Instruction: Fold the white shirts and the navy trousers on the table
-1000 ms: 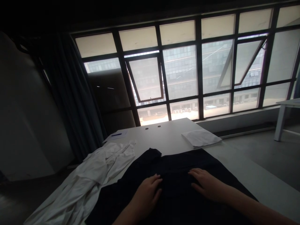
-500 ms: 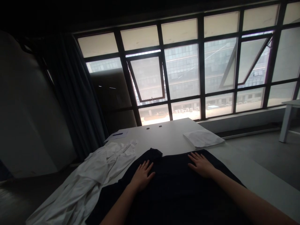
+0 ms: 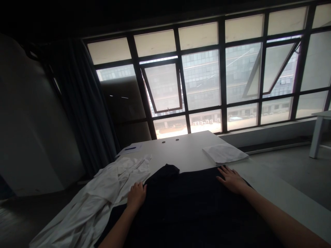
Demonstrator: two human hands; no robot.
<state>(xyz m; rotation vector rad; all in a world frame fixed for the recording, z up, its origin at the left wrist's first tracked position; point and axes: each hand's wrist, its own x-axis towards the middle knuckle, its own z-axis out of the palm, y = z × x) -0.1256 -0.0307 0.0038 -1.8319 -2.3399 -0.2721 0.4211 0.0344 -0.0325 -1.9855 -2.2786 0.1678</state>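
Note:
A black garment point(image 3: 186, 206) lies spread out over the near part of the white table point(image 3: 188, 151), with a small folded bump at its far left corner. My left hand point(image 3: 136, 196) rests on the garment's left edge, palm down, its fingers slightly bent and close together. Near the far right corner my right hand point(image 3: 232, 179) lies flat on the cloth with its fingers apart. Neither hand has cloth lifted in it. Crumpled white fabric point(image 3: 103, 193) lies just left of my left hand.
Beyond my right hand, a folded white cloth point(image 3: 224, 153) lies on the table. A pen point(image 3: 130, 148) sits on paper at the far left corner. Dark curtains point(image 3: 82, 113) hang on the left, windows point(image 3: 201, 82) stand behind, and another white table point(image 3: 319, 127) is at right.
My hands have moved apart over the black garment: the left slid leftward to its edge, the right slid rightward towards the far right corner. The garment lies in nearly the same place.

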